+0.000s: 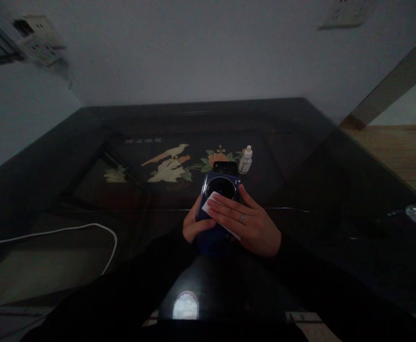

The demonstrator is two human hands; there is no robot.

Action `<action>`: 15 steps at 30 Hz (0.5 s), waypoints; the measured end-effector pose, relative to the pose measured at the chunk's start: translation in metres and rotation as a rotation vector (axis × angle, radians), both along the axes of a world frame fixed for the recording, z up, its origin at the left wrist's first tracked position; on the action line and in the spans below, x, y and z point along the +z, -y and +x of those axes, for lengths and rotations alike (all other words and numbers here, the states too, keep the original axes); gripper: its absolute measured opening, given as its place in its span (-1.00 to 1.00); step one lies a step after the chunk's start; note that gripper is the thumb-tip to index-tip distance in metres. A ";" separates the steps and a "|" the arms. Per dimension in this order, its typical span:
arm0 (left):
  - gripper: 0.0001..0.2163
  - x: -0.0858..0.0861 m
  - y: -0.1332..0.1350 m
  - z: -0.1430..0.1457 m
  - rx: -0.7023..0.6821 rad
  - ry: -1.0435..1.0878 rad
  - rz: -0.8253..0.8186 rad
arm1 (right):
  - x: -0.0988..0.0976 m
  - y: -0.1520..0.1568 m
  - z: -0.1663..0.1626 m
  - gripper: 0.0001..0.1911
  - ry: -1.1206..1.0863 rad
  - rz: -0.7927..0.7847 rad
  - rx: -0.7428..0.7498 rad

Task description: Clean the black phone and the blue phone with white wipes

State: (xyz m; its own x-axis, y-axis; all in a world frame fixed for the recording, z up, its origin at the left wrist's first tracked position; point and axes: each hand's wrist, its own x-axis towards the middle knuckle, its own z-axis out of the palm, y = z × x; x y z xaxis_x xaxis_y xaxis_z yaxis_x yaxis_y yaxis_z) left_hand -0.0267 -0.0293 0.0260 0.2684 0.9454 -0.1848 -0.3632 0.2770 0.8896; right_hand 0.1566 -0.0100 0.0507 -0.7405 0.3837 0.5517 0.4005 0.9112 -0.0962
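A dark blue phone with a large round camera ring is held back side up over the dark table. My left hand grips its left edge from below, fingers wrapped round it. My right hand, a ring on one finger, lies across the phone's back with fingers stretched flat, pressing a small white cloth or wipe against it just below the camera ring.
A small clear dropper bottle with a white cap stands just beyond the phone, beside a second dark phone-like object. The glass-topped table shows a bird-and-flower inlay. A white cable curves at the left.
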 end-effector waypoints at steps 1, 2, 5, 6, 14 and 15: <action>-0.32 0.001 -0.002 -0.002 0.019 0.018 -0.006 | 0.000 -0.001 0.003 -0.57 -0.005 -0.014 0.022; -0.30 0.003 -0.004 -0.003 0.014 0.062 -0.037 | 0.000 -0.003 0.007 -0.56 -0.033 -0.035 0.030; -0.23 0.013 -0.006 -0.004 -0.040 0.252 -0.113 | 0.001 -0.012 0.021 -0.57 -0.297 -0.192 -0.098; -0.21 0.016 -0.006 -0.003 -0.060 0.306 -0.109 | 0.002 -0.015 0.026 -0.59 -0.452 -0.266 -0.189; -0.22 0.020 0.000 0.004 -0.133 0.365 -0.060 | -0.003 -0.030 0.028 -0.49 -1.032 -0.639 -0.424; -0.21 0.020 0.001 0.005 -0.145 0.356 -0.059 | -0.002 -0.028 0.027 -0.48 -0.984 -0.651 -0.416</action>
State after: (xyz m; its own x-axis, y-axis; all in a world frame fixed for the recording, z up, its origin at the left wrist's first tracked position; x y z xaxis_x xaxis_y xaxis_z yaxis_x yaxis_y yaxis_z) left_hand -0.0219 -0.0306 0.0459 0.4557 0.8834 -0.1091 -0.5995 0.3952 0.6960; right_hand 0.1835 0.0176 0.0486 0.1212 0.8986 0.4217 0.1489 0.4036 -0.9027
